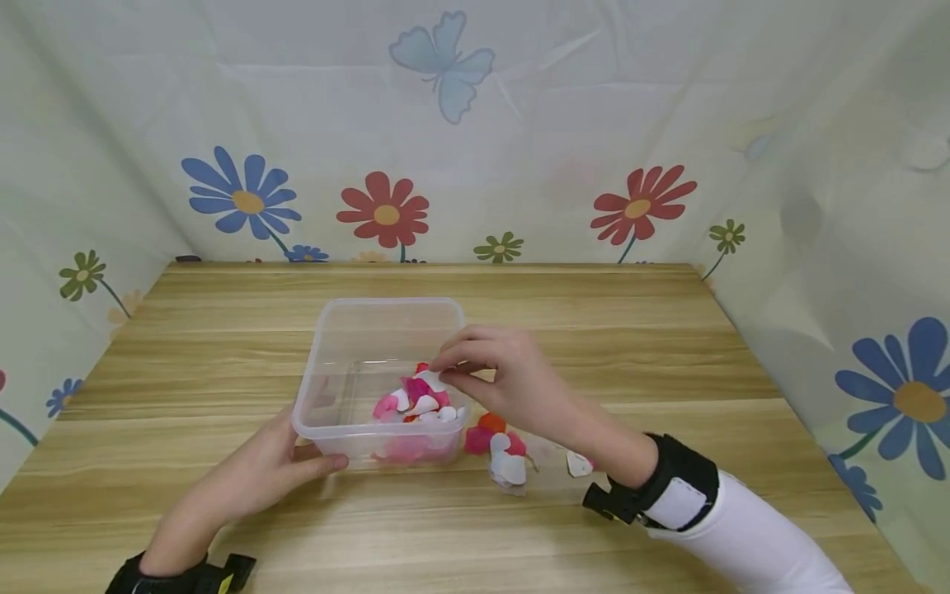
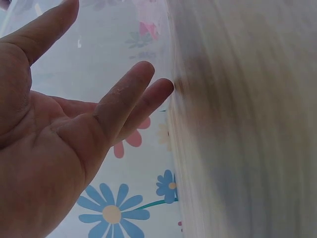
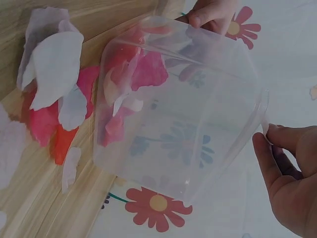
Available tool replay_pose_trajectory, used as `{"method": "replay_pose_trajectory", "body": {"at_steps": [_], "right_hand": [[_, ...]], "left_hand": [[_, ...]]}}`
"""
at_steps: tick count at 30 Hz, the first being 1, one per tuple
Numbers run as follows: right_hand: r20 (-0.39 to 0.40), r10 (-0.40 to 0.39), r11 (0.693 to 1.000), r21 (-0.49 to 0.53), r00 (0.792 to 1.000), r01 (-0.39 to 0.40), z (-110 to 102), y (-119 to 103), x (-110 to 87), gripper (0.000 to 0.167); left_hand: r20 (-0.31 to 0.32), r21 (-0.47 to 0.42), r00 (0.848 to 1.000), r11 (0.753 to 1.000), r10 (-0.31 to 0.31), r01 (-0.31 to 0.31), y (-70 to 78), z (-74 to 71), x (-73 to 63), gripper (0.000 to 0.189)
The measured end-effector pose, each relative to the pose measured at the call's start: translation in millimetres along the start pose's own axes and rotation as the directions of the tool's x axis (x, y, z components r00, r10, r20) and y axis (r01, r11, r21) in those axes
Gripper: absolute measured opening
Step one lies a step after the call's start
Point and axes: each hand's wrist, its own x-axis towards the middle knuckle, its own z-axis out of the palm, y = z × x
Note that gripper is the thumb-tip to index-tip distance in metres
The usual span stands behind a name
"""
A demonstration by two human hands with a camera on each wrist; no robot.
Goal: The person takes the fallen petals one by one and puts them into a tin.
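The petals (image 1: pixel 423 404) sit in a clear box (image 1: pixel 341 431) with a wide open top, and over its right edge the right hand (image 1: pixel 512 375) pinches a white petal (image 1: pixel 433 380). The left hand (image 1: pixel 260 470), fingers spread, touches the near left corner. Loose petals (image 1: pixel 508 466) lie just right on the wooden table (image 1: pixel 631 330), which runs back to flowery cloth walls (image 1: pixel 519 124).

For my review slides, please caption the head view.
Left hand against a clear box of petals, right hand pinching a white petal above them, more petals on the table.
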Motion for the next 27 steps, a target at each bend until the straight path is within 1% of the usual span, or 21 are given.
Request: {"method": "replay_pose_trajectory", "body": {"at_steps": [4,10,12,17,21,23,27], "right_hand": [[0.013,-0.017,1.000,-0.009,1.000,0.017,2.7,1.1,0.9,0.019],[0.028,-0.031,0.999,0.006,0.999,0.031,4.4,1.7,1.8,0.018],[0.032,-0.027,1.000,0.010,0.999,0.027,4.5,1.7,1.9,0.017],[0.034,-0.016,1.000,0.026,0.999,0.016,4.4,3.6,-0.2,0.018],[0.015,0.003,0.999,0.043,1.000,-0.003,1.4,6.3,-3.4,0.021],[-0.007,0.018,0.999,0.037,1.000,-0.018,-0.9,7.4,-5.5,0.022],[-0.060,0.074,0.997,0.008,0.995,-0.073,-4.4,11.6,-11.5,0.024]], "left_hand": [[0.012,-0.037,1.000,0.999,-0.010,0.011,-0.2,0.5,0.4,0.100],[0.016,-0.083,1.000,0.997,0.004,-0.002,-1.9,1.5,0.1,0.097],[0.015,-0.091,1.000,0.996,0.005,-0.004,-2.5,2.0,0.3,0.096],[0.009,-0.073,1.000,0.997,0.003,-0.002,-3.3,2.4,0.3,0.096],[0.006,-0.059,1.000,0.998,0.001,0.000,-2.9,2.3,0.1,0.096],[0.005,-0.050,1.000,0.999,0.000,0.000,-2.9,2.1,0.1,0.097],[0.003,-0.038,1.000,0.999,0.003,-0.003,-3.1,1.7,0.1,0.099]]}}
